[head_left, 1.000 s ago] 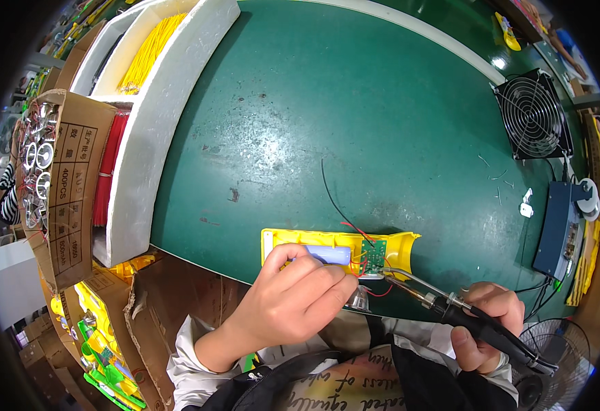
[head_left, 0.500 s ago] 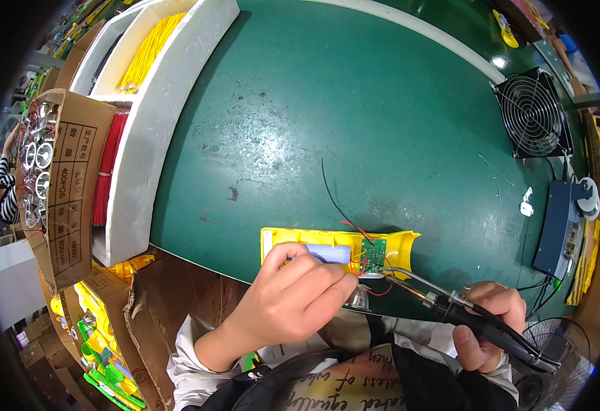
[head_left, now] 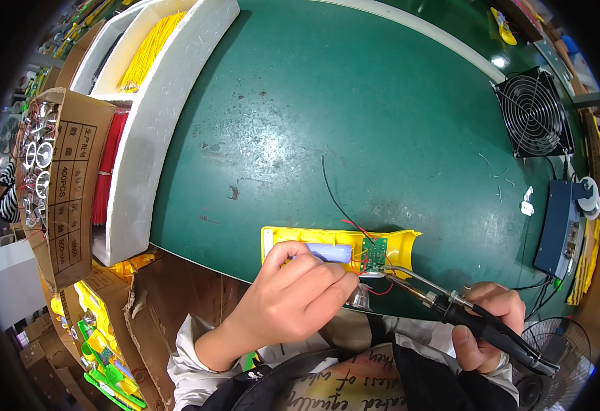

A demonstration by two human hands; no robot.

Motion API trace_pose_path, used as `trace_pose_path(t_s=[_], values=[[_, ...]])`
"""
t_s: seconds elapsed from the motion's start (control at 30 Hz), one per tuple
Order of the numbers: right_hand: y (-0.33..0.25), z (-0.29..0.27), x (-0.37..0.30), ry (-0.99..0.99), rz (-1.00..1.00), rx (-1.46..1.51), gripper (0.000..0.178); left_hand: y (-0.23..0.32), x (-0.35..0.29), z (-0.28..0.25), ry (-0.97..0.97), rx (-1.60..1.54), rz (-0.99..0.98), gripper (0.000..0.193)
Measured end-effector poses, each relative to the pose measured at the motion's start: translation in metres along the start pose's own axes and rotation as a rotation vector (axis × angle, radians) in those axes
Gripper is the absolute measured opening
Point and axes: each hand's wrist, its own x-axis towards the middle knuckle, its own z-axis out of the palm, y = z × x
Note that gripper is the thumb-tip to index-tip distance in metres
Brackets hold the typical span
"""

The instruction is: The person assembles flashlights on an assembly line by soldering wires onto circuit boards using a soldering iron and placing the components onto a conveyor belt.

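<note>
A yellow plastic housing half (head_left: 313,235) lies at the table's near edge, with a blue cylindrical battery cell (head_left: 332,253) and a green circuit board (head_left: 375,252) inside. My left hand (head_left: 296,294) is closed over the housing's near left side; its fingertips are partly hidden. In my right hand (head_left: 488,329) is a soldering iron (head_left: 467,318) with a thin metal tube alongside, its tip at the board's near edge. Thin red wires and one black wire (head_left: 334,193) run from the board. Beside my left fingers, a shiny reflector cup (head_left: 359,297) sits just below the housing.
At the left stands a white foam tray (head_left: 156,89) of yellow and red wires, next to a cardboard box (head_left: 74,185) of reflector cups. A black fan (head_left: 534,115) and a dark blue box unit (head_left: 553,229) stand at the right. Wire scraps lie near the fan.
Almost nothing differs; both hands, the soldering iron and the housing keep nearly the same places. The housing and black wire have shifted very slightly.
</note>
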Motion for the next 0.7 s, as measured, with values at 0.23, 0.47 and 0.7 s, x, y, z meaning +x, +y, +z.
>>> trace_pose_path(t_s=[0.23, 0.47, 0.7], values=[[-0.0012, 0.0001, -0.0011, -0.006, 0.034, 0.028, 0.031, 0.0003, -0.0002, 0.0004, 0.014, 0.008, 0.004, 0.016], [-0.0031, -0.0014, -0.0067, 0.030, 0.068, 0.051, 0.032, -0.0006, -0.0004, -0.0001, -0.002, -0.002, -0.003, 0.016], [-0.0047, -0.0010, -0.0038, -0.030, 0.059, -0.002, 0.031, -0.0007, -0.0008, 0.0009, 0.011, -0.001, 0.002, 0.016]])
